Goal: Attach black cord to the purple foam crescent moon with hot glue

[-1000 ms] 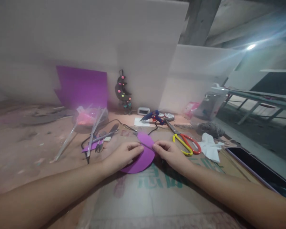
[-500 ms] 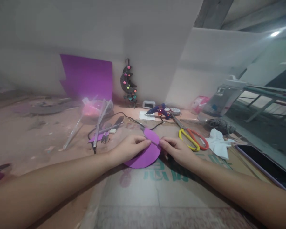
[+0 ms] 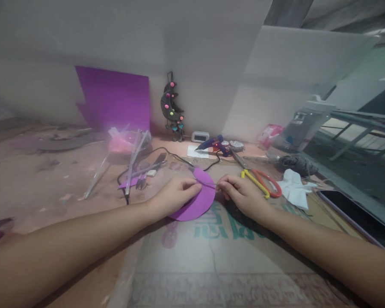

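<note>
A rounded purple sheet piece (image 3: 201, 204), like foam or card, lies under my hands. My left hand (image 3: 179, 194) is closed on its left side, the thumb pressing on the purple face. Across the upper part of the piece runs a thin grey yarn (image 3: 208, 184), stretched between both hands. Just off the piece's right edge, my right hand (image 3: 235, 190) pinches the end of this yarn between thumb and forefinger. Whether the left fingertips also grip the yarn is hard to make out.
Beyond the hands lie a blue glue gun (image 3: 211, 145), a small white clock (image 3: 200, 136) and scissors (image 3: 259, 182). To the right are grey yarn (image 3: 297, 164), white tissue (image 3: 293, 188) and a phone (image 3: 356, 218). Glue sticks (image 3: 134, 164) lie left; a moon ornament (image 3: 171, 107) leans behind.
My right hand has moved off the purple piece, slightly to the right. The yarn now shows as a taut line between the hands. My left hand stays at the piece.
</note>
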### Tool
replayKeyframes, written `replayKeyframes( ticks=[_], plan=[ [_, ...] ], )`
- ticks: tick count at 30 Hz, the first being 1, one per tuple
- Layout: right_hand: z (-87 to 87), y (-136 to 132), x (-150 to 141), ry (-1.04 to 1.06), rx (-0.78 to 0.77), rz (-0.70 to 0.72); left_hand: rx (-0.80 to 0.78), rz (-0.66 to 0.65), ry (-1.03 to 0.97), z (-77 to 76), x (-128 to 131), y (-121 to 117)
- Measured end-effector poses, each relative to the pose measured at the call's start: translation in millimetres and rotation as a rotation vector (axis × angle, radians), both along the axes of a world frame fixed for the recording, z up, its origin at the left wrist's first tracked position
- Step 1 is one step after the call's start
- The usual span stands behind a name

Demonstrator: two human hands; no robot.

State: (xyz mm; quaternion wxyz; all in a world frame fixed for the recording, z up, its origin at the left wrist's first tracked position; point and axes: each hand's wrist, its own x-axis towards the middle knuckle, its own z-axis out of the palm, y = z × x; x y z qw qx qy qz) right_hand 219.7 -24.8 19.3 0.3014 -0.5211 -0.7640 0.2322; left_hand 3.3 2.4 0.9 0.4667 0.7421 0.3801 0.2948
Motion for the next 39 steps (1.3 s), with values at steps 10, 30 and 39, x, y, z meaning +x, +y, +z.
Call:
replayKeyframes(
  ticks=[10,30,39],
  plan=[
    [1.0,3.0,7.2,0.106,0.003,0.072,0.002,-0.004,0.04,-0.7,0.7,0.3],
    [28.8,76.4,70.7,-0.228,0.166,-0.158,0.011,0.0,0.097,-1.0,0.4,-1.3],
    [20.8,154.5,55.8,-0.264,0.05,-0.212,0.016,-0.021,0.092,-1.1,1.2,-1.8]
  ],
)
